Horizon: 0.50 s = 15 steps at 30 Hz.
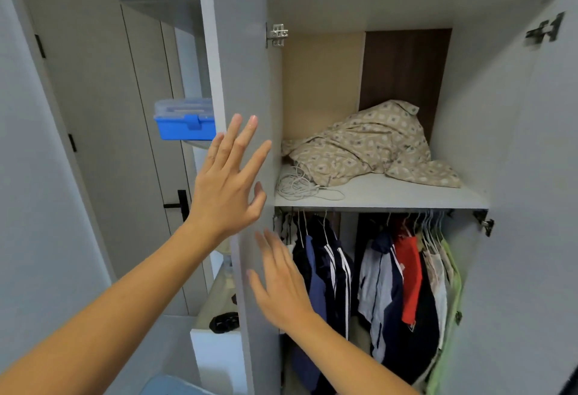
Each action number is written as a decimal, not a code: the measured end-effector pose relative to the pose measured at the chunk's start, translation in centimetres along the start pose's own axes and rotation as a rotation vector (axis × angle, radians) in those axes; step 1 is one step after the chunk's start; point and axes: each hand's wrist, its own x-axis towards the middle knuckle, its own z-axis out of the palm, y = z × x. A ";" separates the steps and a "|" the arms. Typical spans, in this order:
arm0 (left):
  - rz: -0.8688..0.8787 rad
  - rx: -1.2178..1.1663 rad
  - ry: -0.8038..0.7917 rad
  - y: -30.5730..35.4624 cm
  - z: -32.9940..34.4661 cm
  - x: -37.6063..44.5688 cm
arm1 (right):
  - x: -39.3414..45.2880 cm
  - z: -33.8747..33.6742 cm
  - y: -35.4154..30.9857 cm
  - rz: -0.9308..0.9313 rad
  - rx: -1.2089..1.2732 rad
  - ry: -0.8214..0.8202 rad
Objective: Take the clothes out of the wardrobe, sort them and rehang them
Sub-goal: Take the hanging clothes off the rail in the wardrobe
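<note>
The left hand (230,175) is spread wide, fingers straight, flat on the smooth grey wardrobe door (244,81). The right hand (281,285) is open too, by the door's edge, holding nothing. The soft clothes (391,285) hang on hangers under the shelf (391,200).

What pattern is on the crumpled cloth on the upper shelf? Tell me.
Beige crumpled cloth with small grey-and-white diamond motifs, seen in the head view.

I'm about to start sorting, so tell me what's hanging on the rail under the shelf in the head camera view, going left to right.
Navy jacket with white stripes → grey and navy top → red garment → pale garments on light hangers → light green garment at the far right.
</note>
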 end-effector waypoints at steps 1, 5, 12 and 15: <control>0.010 -0.021 -0.015 1.0 0.6 -0.4 | -0.5 -0.7 1.1 0.010 -0.010 -0.004; -0.035 -0.113 -0.131 5.6 3.9 -1.7 | -2.9 -3.7 6.5 0.096 -0.012 0.002; -0.200 -0.221 -0.347 14.3 10.7 -4.3 | -8.3 -9.8 16.4 0.179 -0.070 0.003; -0.259 -0.243 -0.455 18.7 13.7 -5.8 | -10.3 -12.5 21.3 0.227 -0.075 -0.008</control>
